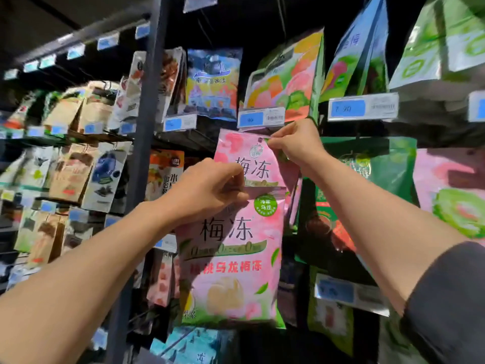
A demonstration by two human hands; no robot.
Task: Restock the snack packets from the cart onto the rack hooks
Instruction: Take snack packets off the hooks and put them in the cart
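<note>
- Up front, head view: two pink packets overlap mid-frame, w/ both hands on them.
- Left hand [210, 187] has fingers curled, pinching the top edge of the lower pink packet [231, 261], which hangs down in front of the rack.
- Right hand [294, 143] pinches the top right corner of the upper pink packet [244, 158], right by its hang hole, just under a blue price tag [261, 117].
- Upper packet sits behind & above the lower one; the lower one's top edge covers the upper one's bottom part.
- Can't tell whether the upper packet's hole is on a hook; hook itself not clear.
- Rack upright [147, 106], dark, runs vertically left of the pink packets.
- Green packets [367, 174] hang to the right, near the right forearm; another pink pack [446, 179] at far right.
- Brown & white snack bags [78, 164] fill the rack's left section, blurred.
- Fruit-print packet [286, 80] and blue packet [212, 82] hang on the row above.
</note>
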